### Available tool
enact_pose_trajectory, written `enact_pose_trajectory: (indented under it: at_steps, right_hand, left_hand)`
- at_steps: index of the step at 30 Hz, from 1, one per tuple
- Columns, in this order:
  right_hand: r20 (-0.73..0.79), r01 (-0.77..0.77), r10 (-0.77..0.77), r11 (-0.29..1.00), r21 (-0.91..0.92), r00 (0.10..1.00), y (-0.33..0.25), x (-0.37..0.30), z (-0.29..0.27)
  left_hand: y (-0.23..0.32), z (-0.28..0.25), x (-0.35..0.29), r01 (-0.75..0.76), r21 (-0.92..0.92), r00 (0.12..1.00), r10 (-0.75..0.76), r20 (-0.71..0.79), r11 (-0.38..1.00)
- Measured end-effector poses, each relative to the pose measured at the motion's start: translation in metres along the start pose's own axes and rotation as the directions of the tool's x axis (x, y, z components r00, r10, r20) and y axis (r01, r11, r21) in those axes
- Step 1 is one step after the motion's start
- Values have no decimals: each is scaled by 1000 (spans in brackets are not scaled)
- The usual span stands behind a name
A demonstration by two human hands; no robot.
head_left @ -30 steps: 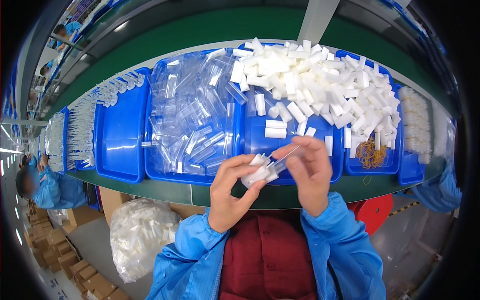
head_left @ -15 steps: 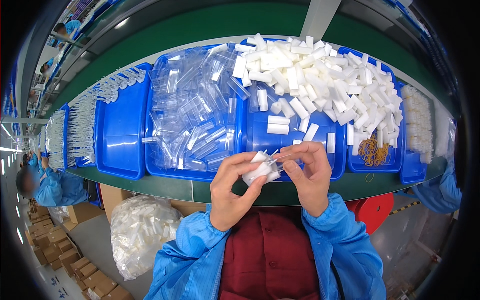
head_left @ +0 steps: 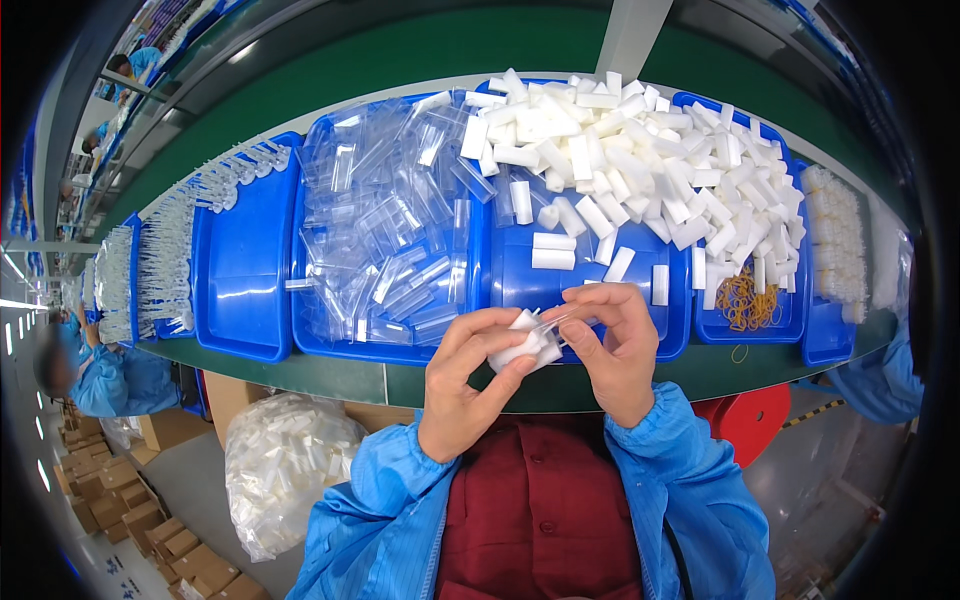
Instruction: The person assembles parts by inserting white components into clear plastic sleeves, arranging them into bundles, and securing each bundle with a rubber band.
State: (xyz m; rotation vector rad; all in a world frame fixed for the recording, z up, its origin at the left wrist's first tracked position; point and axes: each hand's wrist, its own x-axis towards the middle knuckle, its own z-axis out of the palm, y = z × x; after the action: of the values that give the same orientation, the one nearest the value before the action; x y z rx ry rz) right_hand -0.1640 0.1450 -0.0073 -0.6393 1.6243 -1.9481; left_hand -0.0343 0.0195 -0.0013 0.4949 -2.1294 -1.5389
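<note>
Fingers (head_left: 475, 325) of our left hand (head_left: 460, 385) pinched white foam pieces (head_left: 538, 345) | those of our right hand (head_left: 622, 365) pinched a thin clear piece (head_left: 554, 321) beside them | we held both at the near edge of a blue tray (head_left: 512, 282) | beyond lay a heap of foam blocks (head_left: 600, 150) | to the left, clear plastic parts (head_left: 390, 235) filled another tray (head_left: 335, 347) on our worktop (head_left: 400, 385)
</note>
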Motion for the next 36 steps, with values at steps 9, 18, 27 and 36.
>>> enact_pose_trajectory:
  at_steps: [9, 18, 27, 36]
  right_hand:
    - [19, 99, -98, 994, -54, 995, 7, -7, -3]
    - [65, 48, -42, 994, -103, 997, 5, -3, -11]
    - [-16, -11, 11, 1000, -3, 1000, 2, -2, -8]
    - [-20, 16, -15, 1000, 14, 1000, 2, -4, -6]
  left_hand:
    - [6, 3, 8, 217, -299, 972, -233, -17, 929]
    - [8, 5, 3, 22, 104, 1000, -22, 2, 994]
    - [10, 5, 1, -125, 244, 992, 119, 38, 962]
    - [15, 4, -2, -285, 465, 954, 294, 55, 838]
